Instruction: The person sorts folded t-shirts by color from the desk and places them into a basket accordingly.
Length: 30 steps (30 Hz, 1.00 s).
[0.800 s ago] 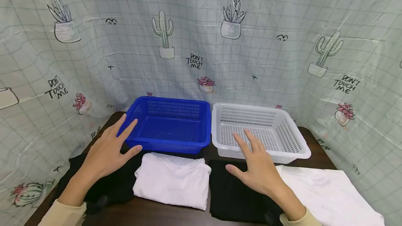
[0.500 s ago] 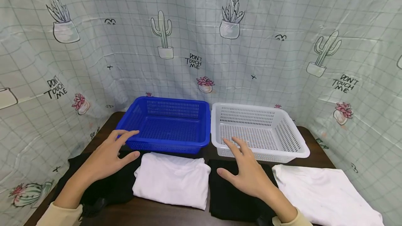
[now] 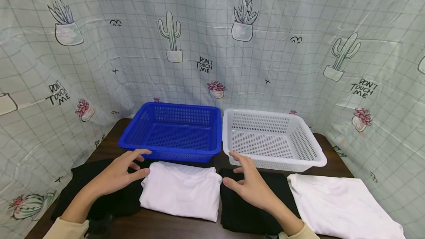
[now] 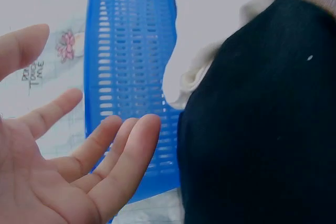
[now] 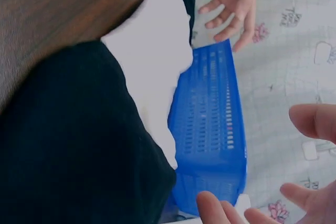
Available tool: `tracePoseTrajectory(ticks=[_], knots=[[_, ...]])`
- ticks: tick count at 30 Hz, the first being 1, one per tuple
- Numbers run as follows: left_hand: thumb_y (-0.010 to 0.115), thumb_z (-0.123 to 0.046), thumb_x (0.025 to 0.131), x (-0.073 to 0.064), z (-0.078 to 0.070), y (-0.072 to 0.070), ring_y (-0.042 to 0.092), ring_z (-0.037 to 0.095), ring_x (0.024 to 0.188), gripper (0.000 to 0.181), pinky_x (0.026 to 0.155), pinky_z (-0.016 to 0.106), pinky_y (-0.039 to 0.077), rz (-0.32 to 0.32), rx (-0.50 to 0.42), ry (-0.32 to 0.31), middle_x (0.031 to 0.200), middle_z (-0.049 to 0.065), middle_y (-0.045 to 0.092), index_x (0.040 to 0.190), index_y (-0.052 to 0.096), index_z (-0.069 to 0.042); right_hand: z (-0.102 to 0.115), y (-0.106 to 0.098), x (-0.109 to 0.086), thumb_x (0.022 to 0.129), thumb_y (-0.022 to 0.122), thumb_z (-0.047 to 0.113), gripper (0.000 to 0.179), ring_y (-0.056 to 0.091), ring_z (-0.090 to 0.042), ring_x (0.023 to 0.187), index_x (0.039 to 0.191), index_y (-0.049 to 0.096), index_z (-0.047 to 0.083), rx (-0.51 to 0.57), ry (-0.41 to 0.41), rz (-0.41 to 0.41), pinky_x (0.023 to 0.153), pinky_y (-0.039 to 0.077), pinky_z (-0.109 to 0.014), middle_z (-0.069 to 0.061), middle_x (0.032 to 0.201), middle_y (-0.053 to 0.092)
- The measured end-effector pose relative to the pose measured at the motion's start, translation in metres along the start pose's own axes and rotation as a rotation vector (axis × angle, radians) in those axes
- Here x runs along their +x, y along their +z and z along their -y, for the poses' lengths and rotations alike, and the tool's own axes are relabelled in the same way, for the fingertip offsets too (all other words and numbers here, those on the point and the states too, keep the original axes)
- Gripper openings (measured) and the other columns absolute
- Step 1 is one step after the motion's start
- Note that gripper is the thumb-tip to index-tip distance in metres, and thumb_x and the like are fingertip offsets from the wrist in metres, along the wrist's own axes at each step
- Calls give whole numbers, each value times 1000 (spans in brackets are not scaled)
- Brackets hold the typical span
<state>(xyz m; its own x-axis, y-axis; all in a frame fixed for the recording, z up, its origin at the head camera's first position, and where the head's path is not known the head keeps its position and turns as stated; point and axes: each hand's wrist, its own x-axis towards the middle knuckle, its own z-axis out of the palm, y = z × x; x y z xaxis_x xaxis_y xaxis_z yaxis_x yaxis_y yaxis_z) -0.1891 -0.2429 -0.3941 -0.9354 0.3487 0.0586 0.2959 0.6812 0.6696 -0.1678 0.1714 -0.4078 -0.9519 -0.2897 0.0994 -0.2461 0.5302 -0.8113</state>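
Observation:
Folded white cloth (image 3: 180, 191) lies on the table between two black cloths, the left one (image 3: 116, 202) and the right one (image 3: 255, 209). My left hand (image 3: 114, 174) hovers above the left black cloth, its fingertips near the white cloth's left edge. Over the right black cloth is my right hand (image 3: 250, 185), thumb close to the white cloth's right edge. Both hands hold nothing, their fingers relaxed and spread, as the left wrist view shows for the left palm (image 4: 47, 182). A second white cloth (image 3: 342, 205) lies at the far right.
Behind the cloths stand a blue plastic basket (image 3: 217, 132) and a white plastic basket (image 3: 312, 146), side by side with nothing in them. A curtain (image 3: 212, 40) with printed cacti hangs around the brown table (image 3: 156, 226).
Both hands have come down and back toward the person, away from the baskets. The right hand has also shifted left, and the fingers have bent a little more. The cloths have not moved.

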Motion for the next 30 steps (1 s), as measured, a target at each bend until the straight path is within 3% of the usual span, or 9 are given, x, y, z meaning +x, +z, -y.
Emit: tracePoseTrajectory(ticks=[4,10,17,24,30], knots=[[72,-36,103,-2,3,5,68,31,112,63,82,46,61,54,-78,-46,138,24,60,154,49,-8,0,5,-1,101,76,29,74,58,-41,132,164,38,22,89,28,68,93,60,-45,-21,158,39],[72,-34,103,-2,5,13,71,26,105,67,84,43,63,132,-247,-170,137,24,57,157,44,-5,1,12,0,103,71,25,74,61,-37,129,165,31,16,314,134,193,94,60,-47,-26,161,35],[72,-37,103,-1,5,18,71,25,104,71,88,45,63,157,-320,-250,128,20,60,158,41,-4,-2,20,5,104,69,23,81,58,-40,131,167,20,9,523,261,275,94,60,-55,-31,159,31],[70,-36,104,1,6,16,71,26,104,72,91,48,62,181,-317,-322,119,18,64,159,38,-2,-7,22,6,103,68,23,84,59,-40,129,166,15,7,535,322,320,94,59,-57,-33,154,34],[70,-34,104,6,3,14,71,28,103,74,91,50,61,215,-288,-327,117,17,66,160,36,0,-4,22,10,103,69,26,86,61,-38,127,167,13,8,488,356,356,94,59,-58,-31,149,42]])
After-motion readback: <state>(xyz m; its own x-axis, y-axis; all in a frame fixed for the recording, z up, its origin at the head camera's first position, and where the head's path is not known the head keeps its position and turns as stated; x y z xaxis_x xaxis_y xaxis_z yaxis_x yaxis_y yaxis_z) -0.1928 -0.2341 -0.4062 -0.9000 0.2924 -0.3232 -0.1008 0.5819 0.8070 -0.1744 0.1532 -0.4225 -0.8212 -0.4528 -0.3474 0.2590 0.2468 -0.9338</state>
